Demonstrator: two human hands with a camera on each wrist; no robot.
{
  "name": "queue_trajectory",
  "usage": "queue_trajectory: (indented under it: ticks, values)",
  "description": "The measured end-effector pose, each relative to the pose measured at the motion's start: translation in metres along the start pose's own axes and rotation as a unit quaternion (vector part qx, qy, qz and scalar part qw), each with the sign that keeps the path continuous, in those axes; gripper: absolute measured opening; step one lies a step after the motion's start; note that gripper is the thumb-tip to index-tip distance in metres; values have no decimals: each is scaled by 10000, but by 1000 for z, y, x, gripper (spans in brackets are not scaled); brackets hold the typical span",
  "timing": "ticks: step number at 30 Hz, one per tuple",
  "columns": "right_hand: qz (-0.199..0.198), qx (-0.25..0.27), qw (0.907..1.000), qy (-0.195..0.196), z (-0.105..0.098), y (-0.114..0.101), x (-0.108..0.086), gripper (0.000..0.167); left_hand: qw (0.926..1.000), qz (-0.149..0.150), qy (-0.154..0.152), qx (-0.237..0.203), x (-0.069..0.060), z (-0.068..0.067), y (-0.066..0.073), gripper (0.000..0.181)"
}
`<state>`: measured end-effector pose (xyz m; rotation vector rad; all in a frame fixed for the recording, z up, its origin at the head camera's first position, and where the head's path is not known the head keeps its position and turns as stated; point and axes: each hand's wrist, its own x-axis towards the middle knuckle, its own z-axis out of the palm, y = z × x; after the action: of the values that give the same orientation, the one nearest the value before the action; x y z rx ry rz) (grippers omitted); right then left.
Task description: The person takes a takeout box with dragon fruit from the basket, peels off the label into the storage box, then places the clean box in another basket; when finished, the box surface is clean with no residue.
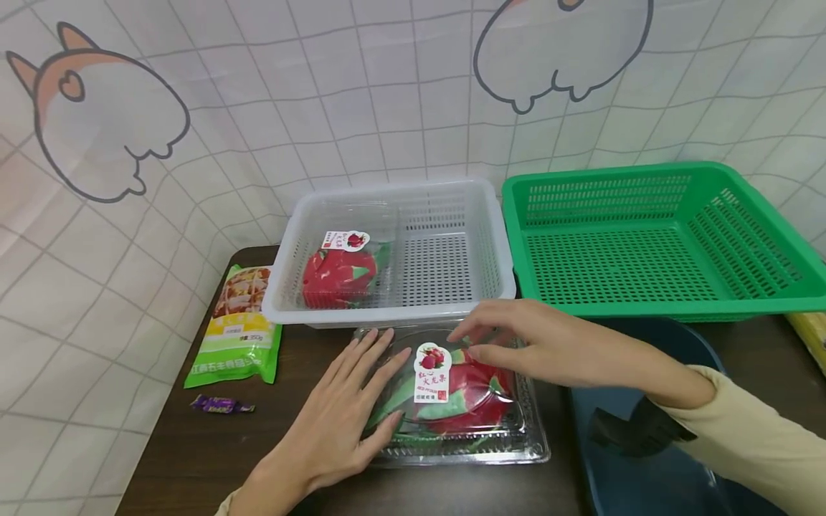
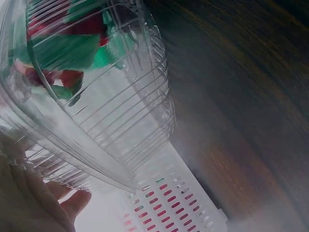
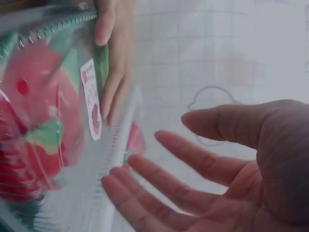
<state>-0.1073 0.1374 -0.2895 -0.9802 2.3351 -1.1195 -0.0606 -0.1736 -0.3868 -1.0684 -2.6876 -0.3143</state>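
A clear lidded plastic box (image 1: pixel 529 437) with red and green plush dragon fruit inside stands on the dark table in front of the white basket. My left hand (image 1: pixel 345 412) rests spread on its left side, also seen at the edge of the left wrist view (image 2: pixel 34 198). Over the box's right part hovers my right hand (image 1: pixel 523 340), its fingers loosely bent; in the right wrist view that hand (image 3: pixel 207 179) holds nothing and is apart from the box (image 3: pixel 43 106). A label (image 1: pixel 432 373) is stuck on the lid.
The white basket (image 1: pixel 387 313) holds a similar clear box (image 1: pixel 345 276) at its left. A green basket (image 1: pixel 645 307) stands at the right, above a dark blue bin (image 1: pixel 600 459). At the left lie a green-yellow food bag (image 1: pixel 239 330) and a purple candy (image 1: pixel 221 405).
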Motion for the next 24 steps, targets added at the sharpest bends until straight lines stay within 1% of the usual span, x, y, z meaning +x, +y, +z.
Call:
queue_trajectory:
  ticks: [3, 6, 10, 13, 17, 24]
  values:
    - [-49, 116, 9996, -272, 2, 0, 18, 33, 10000, -9, -37, -17, 0, 0, 1, 68]
    - [-46, 38, 9989, -457, 5, 3, 33, 32, 10000, -12, -64, -6, 1, 0, 2, 68]
    - [-169, -48, 9987, -469, 10, 9, 47, 29, 10000, -17, -42, 21, 1, 1, 2, 69]
    - [-238, -38, 9992, -307, 14, 11, 52, 26, 10000, -26, -37, 24, 1, 1, 2, 69]
    - [-205, -37, 9997, -159, 18, 11, 55, 23, 10000, -22, -26, 48, 1, 0, 2, 69]
    - [-63, 52, 9995, -309, 19, 7, 58, 23, 10000, -44, -36, 66, 0, 1, 1, 70]
